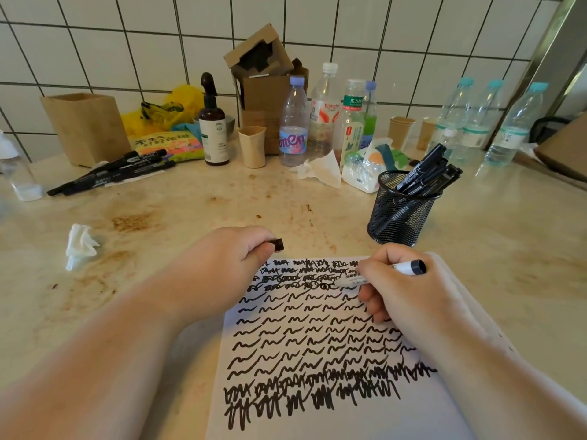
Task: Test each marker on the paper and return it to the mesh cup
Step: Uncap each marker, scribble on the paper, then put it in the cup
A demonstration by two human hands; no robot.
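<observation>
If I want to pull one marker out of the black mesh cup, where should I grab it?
Pinch a marker by the top end that sticks out above the rim of the mesh cup, coming from above and from the right. The markers lean to the right, so their ends fan out there with a bit of room between them. Pull along the lean, probably not straight up, so the cup stays put.

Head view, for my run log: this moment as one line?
step: testing | right hand: white-barrelled marker on scribbled white paper | left hand: black cap | black mesh cup: holds markers
</observation>
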